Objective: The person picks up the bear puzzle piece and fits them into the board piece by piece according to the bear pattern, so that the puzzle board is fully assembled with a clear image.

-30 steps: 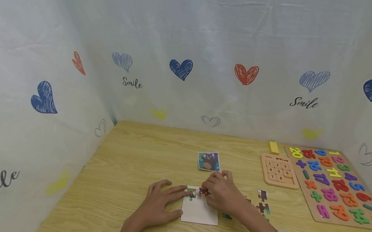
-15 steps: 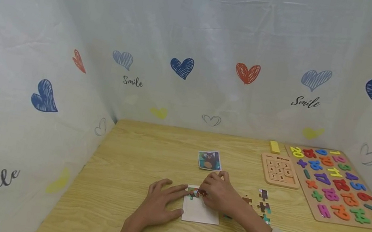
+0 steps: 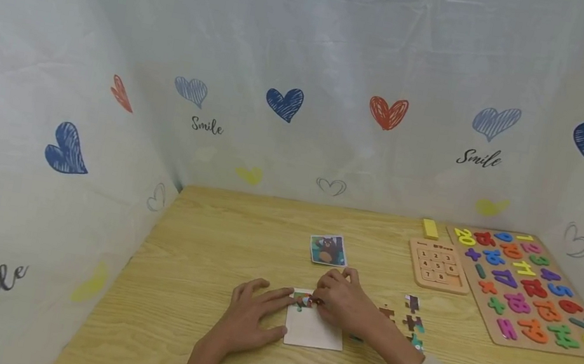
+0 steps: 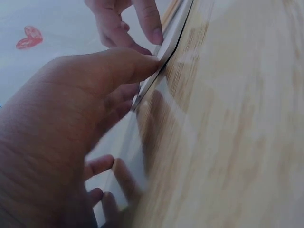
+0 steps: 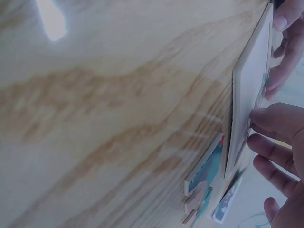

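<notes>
A white square puzzle tray [image 3: 314, 332] lies on the table, with a colourful jigsaw piece [image 3: 300, 300] in its far left corner. My right hand [image 3: 348, 302] pinches a dark jigsaw piece [image 3: 315, 301] at the tray's far side, right beside that corner piece; the fingers hide most of it. Along the tray's left edge rests my left hand [image 3: 250, 320], thumb and forefinger touching the rim, the other fingers spread. The left wrist view shows the left thumb [image 4: 137, 66] against the tray's edge. In the right wrist view, the right fingertips [image 5: 260, 116] press low over the tray.
Loose jigsaw pieces [image 3: 412, 323] lie right of the tray, some partly behind the right forearm. A bear picture card [image 3: 328, 250] lies beyond it. Farther right are a wooden number slide puzzle [image 3: 437, 266], a yellow block [image 3: 430, 229] and a coloured number board [image 3: 534, 293].
My right hand has shifted slightly left, bringing the dark jigsaw piece closer to the corner piece. The right forearm has also moved a little left. My left hand has stayed at the tray's edge.
</notes>
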### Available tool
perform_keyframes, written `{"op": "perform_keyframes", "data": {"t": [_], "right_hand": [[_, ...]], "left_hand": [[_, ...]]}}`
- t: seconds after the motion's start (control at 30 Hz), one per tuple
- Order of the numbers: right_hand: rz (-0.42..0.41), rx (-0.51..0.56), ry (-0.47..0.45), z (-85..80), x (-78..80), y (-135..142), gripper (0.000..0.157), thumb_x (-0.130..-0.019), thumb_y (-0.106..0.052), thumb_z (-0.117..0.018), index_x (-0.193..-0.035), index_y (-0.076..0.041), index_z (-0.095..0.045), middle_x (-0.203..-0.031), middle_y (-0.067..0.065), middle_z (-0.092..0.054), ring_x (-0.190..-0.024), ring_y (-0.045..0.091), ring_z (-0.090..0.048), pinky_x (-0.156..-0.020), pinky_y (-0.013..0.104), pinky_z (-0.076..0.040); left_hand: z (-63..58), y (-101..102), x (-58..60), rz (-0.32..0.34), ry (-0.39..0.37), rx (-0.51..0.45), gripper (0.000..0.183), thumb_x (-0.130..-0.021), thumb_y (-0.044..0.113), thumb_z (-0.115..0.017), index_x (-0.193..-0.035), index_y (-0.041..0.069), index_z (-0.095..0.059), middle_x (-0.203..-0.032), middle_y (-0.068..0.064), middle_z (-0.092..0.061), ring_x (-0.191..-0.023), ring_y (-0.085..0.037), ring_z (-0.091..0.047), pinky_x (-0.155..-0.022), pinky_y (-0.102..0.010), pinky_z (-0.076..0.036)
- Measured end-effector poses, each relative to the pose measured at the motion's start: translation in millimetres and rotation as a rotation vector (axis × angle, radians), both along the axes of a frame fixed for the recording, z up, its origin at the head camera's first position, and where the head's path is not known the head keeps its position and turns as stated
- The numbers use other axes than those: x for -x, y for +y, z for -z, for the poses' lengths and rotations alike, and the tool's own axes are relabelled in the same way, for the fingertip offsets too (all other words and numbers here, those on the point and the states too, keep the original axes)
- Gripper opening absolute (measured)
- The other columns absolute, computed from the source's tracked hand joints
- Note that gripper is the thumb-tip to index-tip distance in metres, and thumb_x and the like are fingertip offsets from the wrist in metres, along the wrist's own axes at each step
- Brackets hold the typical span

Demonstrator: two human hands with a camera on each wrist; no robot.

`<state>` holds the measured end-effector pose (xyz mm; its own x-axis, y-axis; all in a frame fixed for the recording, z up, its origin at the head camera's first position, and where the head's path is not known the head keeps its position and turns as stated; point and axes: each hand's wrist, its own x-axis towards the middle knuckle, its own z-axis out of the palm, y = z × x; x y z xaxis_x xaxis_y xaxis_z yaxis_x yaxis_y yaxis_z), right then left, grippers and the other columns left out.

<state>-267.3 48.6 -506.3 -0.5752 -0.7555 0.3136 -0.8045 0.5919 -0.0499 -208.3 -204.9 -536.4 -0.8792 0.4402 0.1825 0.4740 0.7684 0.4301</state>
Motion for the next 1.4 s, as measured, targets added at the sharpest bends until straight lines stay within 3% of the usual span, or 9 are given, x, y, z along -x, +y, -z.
{"op": "perform_keyframes", "data": {"t": [0.23, 0.43, 0.63, 0.8, 1.4], "right_hand": [[0.039, 0.058, -0.071, 1.9, -3.0, 1, 0.007, -0.084, -0.014, -0.080, -0.089, -0.019, -0.079, -0.098, -0.004, -0.066, -0.101, 0.019, -0.057, -0.088, 0.053, -0.037], [0.069, 0.030, -0.108, 1.6, -3.8, 4, 0.007, -0.087, -0.016, -0.077, -0.093, -0.019, -0.078, -0.104, -0.005, -0.066, -0.106, 0.019, -0.056, -0.089, 0.052, -0.035], [0.107, 0.009, -0.087, -8.6, -6.2, 21, 0.014, -0.087, -0.022, -0.076, -0.101, -0.018, -0.076, -0.110, -0.003, -0.068, -0.108, 0.020, -0.056, -0.091, 0.052, -0.036], [0.111, 0.073, -0.145, -19.9, -10.6, 40, 0.018, -0.090, -0.021, -0.074, -0.107, -0.014, -0.074, -0.113, 0.000, -0.066, -0.112, 0.021, -0.054, -0.095, 0.055, -0.034], [0.166, 0.155, -0.084, -14.7, -11.3, 98, 0.019, -0.082, -0.015, -0.082, -0.100, -0.012, -0.074, -0.103, 0.001, -0.067, -0.105, 0.025, -0.059, -0.089, 0.058, -0.035]], "left_hand": [[-0.9, 11, 6.1, -0.065, 0.075, -0.168, 0.049, -0.091, 0.034, -0.065, -0.140, 0.032, -0.058, -0.146, 0.018, -0.049, -0.132, -0.024, -0.038, -0.104, -0.063, -0.016], [4.1, 23, 6.2, -0.071, 0.035, -0.137, 0.045, -0.092, 0.041, -0.064, -0.136, 0.036, -0.060, -0.137, 0.019, -0.056, -0.127, -0.020, -0.044, -0.105, -0.057, -0.022], [2.3, 33, 3.9, -0.069, 0.078, -0.045, 0.044, -0.093, 0.046, -0.061, -0.135, 0.034, -0.063, -0.135, 0.016, -0.058, -0.126, -0.020, -0.045, -0.102, -0.056, -0.027], [3.9, 33, 1.3, -0.062, 0.113, 0.036, 0.048, -0.095, 0.055, -0.056, -0.138, 0.034, -0.061, -0.137, 0.013, -0.057, -0.128, -0.023, -0.044, -0.102, -0.057, -0.027], [6.8, 33, -0.8, -0.050, 0.141, 0.040, 0.045, -0.094, 0.051, -0.060, -0.136, 0.033, -0.063, -0.138, 0.010, -0.055, -0.128, -0.026, -0.043, -0.099, -0.055, -0.029]]}}
